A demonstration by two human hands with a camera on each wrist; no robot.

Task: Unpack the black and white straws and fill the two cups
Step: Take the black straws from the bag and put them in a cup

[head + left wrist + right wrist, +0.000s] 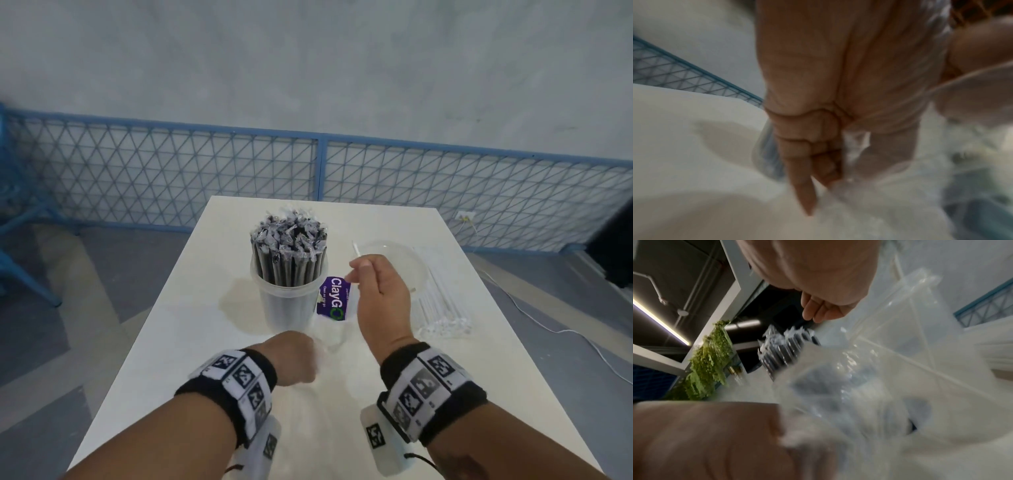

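A clear cup point(287, 308) at the table's middle is packed with wrapped black straws point(291, 250), also seen in the right wrist view point(781, 352). Between my hands hangs a clear plastic bag point(334, 322) with a purple ClayGo label point(334, 299). My left hand point(301, 356) grips its lower end, fingers curled into the film point(890, 186). My right hand point(356, 270) pinches the top, where a thin white straw-like strip point(355, 249) sticks up past the fingers. A second clear cup point(406, 255) stands empty behind my right hand. Packed white straws point(442, 305) lie on the right.
The white table point(205, 342) has bare room on its left and near side. A blue mesh fence point(171, 178) runs behind its far edge. A white cable point(534, 318) trails on the floor at the right.
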